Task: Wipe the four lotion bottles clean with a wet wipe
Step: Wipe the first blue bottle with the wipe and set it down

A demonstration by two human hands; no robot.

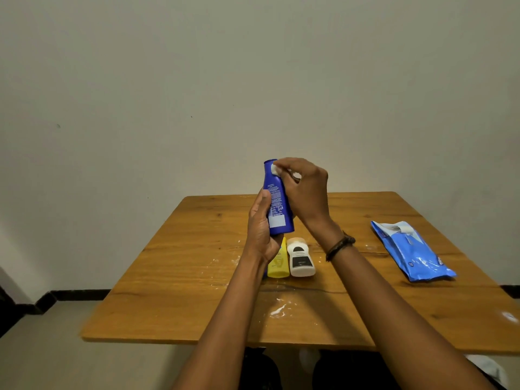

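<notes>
Above the table [174, 277], left hand [260, 229] grips the blue bottle's [277, 201] lower end; long axis near upright, cap end up. Right hand [305, 187] pinches the wipe [274, 169] against the neck. Probable next stroke: downward, toward the left grip.

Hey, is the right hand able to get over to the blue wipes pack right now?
Probably yes. The wipes pack lies alone on the table's right side, nothing between. But the right hand is busy pressing a wipe on the blue bottle, which the left hand holds.
</notes>
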